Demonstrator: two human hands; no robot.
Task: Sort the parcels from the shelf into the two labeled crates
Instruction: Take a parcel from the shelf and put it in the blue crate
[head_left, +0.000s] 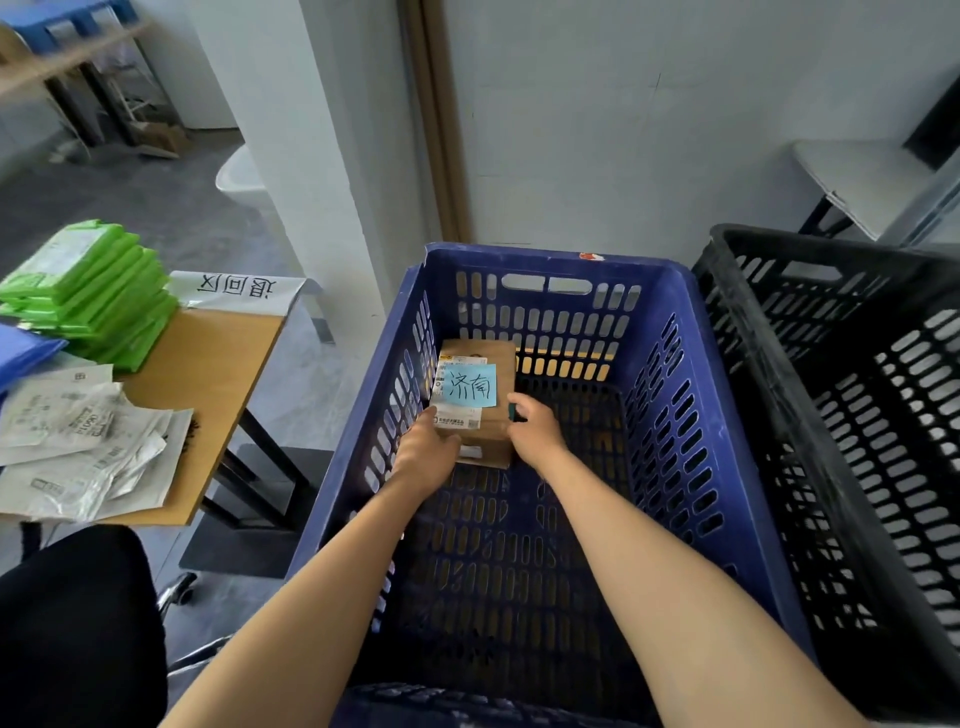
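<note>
You are gripping the box between left hand and right hand, low in the blue crate, its long side pointing at the crate's far wall

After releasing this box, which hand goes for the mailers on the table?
Probably left: left hand holds the box on the side nearest the table; right hand is toward the black crate.
</note>
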